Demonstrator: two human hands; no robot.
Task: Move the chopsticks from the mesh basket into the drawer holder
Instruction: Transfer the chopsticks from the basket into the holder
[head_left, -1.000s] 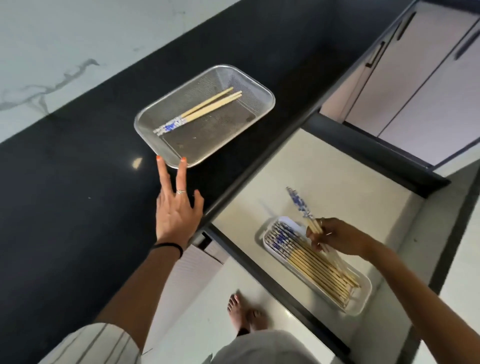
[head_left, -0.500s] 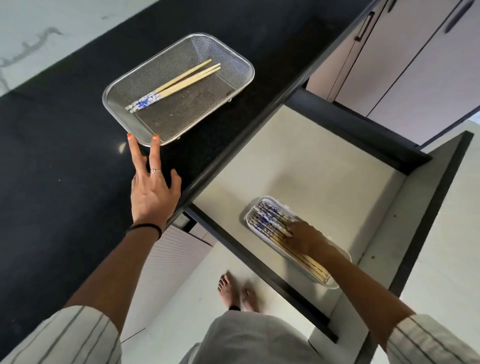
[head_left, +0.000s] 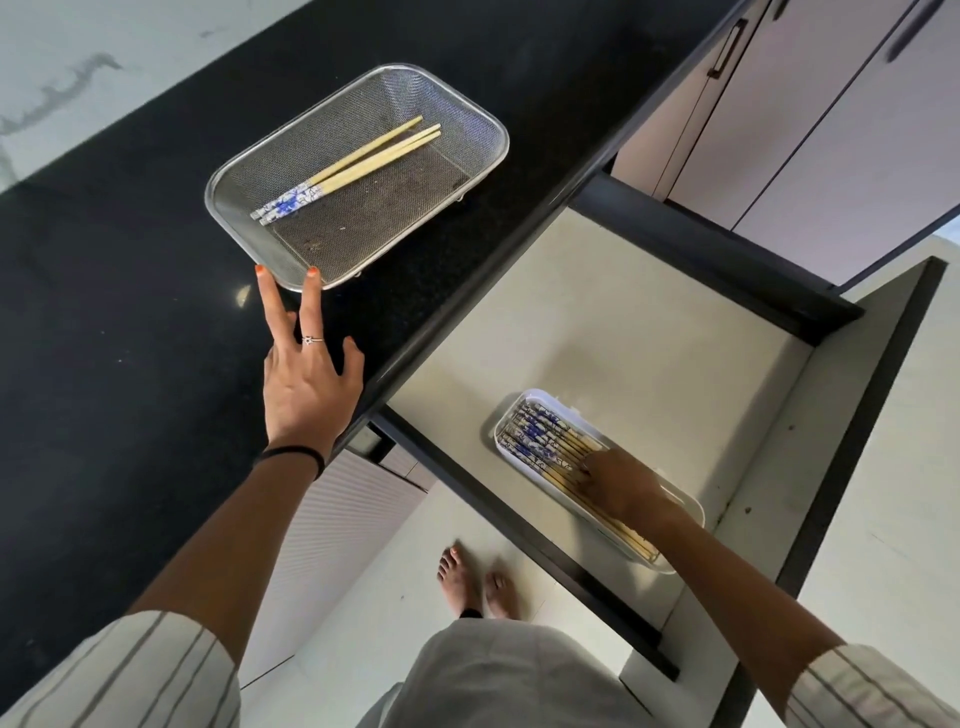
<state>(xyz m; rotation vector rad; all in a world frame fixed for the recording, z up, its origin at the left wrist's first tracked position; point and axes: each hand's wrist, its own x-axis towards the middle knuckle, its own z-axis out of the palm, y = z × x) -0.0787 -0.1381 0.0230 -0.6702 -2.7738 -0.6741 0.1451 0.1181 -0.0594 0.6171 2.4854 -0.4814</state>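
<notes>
Left hand: flat on the black counter, fingers straight, two fingertips touching the mesh basket rim.
Right hand: pressing on chopsticks in the white holder; finger curl hidden, grip unclear.
Basket chopsticks: a few left, lying diagonally.
Drawer: open, holder near its front.

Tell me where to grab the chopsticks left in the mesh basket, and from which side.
Probably pinch the chopsticks from above at the bare wooden middle, where they lie close together. They lie flat on the mesh basket floor, patterned ends near the wall, so a side approach is blocked.
</notes>
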